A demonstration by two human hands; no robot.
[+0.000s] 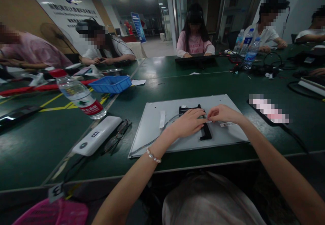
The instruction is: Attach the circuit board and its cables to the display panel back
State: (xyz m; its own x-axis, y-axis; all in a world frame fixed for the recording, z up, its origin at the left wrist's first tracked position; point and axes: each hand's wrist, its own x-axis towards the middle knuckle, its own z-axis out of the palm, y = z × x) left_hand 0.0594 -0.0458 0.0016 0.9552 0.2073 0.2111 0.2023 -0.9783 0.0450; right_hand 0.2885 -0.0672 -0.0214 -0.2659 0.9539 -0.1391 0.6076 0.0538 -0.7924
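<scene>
A flat white panel (144, 126) lies on the table in front of me, with a black plastic bracket (207, 133) on its middle. My left hand (189, 122) rests over the bracket, fingers stretched out and covering much of it. From the right, my right hand (223, 114) meets the left fingertips at the bracket. Its thumb and fingertips are pinched together; a small pale bit shows there, too small to name. A thin grey cable (152, 140) runs from under my left hand to the panel's near left corner. A white strip (162, 119) is stuck on the panel.
Left of the panel are glasses (118, 137), a white power bank (98, 135), a water bottle (81, 96) and a blue tray (111, 84). A phone (267, 111) with a cable lies to the right. A pink basket (56, 211) stands below the table edge. Several people sit around the table.
</scene>
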